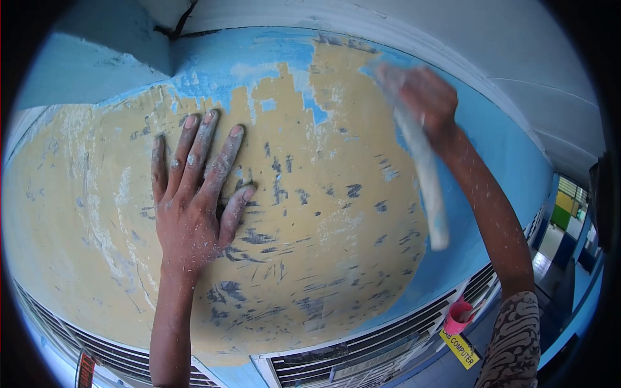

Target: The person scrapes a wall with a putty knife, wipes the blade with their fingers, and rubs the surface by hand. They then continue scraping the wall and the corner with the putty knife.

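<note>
Wall [343, 220] mottled tan and blue, louvres [97, 343] below, pale ceiling [537, 55] above

Left hand [192, 210] flat, fingers [220, 164] spread upward (pale with dust); right hand [429, 103] higher, curled in grip, blurred; forearms [173, 317] raised.

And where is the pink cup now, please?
In the head view, the pink cup is at the lower right, just above the yellow sign and left of the patterned sleeve.

Grey-streaked tan wall [362, 258], blue paint [517, 165], pink container [455, 318], swirl-patterned sleeve [515, 336]
</note>
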The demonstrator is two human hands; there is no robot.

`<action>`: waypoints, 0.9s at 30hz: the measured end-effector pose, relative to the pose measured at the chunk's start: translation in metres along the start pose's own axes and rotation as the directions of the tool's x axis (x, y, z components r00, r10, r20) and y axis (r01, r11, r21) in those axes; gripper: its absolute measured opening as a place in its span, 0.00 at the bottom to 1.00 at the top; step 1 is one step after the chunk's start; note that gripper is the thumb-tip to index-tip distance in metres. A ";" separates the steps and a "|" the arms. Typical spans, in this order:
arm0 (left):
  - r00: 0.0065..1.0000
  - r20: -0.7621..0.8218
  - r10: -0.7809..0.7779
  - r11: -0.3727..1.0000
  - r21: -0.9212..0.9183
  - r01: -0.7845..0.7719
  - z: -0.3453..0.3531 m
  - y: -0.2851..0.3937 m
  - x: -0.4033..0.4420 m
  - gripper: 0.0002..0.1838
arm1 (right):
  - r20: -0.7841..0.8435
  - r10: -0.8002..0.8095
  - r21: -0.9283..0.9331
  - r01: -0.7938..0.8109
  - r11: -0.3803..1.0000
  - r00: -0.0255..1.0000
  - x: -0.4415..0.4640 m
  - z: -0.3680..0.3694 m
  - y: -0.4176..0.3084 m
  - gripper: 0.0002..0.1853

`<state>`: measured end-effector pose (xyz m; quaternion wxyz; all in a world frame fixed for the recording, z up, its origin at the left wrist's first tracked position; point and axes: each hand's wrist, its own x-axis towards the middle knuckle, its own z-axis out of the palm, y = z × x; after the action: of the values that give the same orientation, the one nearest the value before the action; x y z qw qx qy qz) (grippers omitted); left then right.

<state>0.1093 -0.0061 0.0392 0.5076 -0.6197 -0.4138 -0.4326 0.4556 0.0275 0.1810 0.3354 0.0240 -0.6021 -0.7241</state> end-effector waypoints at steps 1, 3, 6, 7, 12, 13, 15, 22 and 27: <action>1.000 0.001 -0.002 1.000 0.004 0.002 0.000 0.000 0.001 0.35 | -0.025 0.116 -0.006 -0.117 0.993 0.993 0.000 0.008 0.015 0.12; 1.000 0.000 0.004 1.000 0.000 -0.004 0.000 -0.001 0.001 0.35 | -0.052 0.233 -0.001 -0.234 0.972 0.971 0.001 0.013 0.015 0.11; 1.000 0.001 0.000 1.000 -0.005 0.000 0.000 0.000 0.000 0.35 | -0.007 0.187 -0.028 -0.187 0.982 0.982 0.003 0.004 -0.014 0.13; 1.000 -0.004 -0.001 1.000 -0.002 0.001 0.000 -0.001 0.001 0.35 | -0.011 0.089 -0.033 -0.089 0.995 0.996 0.003 0.002 -0.019 0.13; 1.000 -0.005 0.002 1.000 0.000 -0.002 0.000 -0.001 0.001 0.35 | -0.014 0.216 -0.062 -0.216 0.974 0.976 0.011 0.001 0.004 0.09; 1.000 -0.001 -0.001 1.000 0.000 0.001 0.000 -0.001 0.000 0.35 | -0.015 0.213 -0.057 -0.214 0.975 0.977 0.011 0.001 -0.005 0.09; 1.000 0.012 0.000 1.000 -0.002 0.000 0.000 0.000 -0.001 0.35 | 0.000 0.078 -0.010 -0.078 0.997 0.997 0.004 -0.002 -0.025 0.11; 1.000 0.002 0.004 1.000 0.002 -0.004 -0.001 -0.001 0.001 0.35 | 0.016 0.130 0.019 -0.130 0.991 0.991 0.005 0.005 -0.018 0.11; 1.000 -0.003 0.005 1.000 -0.006 -0.005 0.000 -0.001 0.001 0.34 | 0.035 0.144 0.034 -0.145 0.989 0.989 0.007 0.002 -0.009 0.12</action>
<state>0.1086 -0.0063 0.0406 0.5074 -0.6216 -0.4102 -0.4335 0.4447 0.0258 0.1759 0.3765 -0.0254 -0.6209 -0.6871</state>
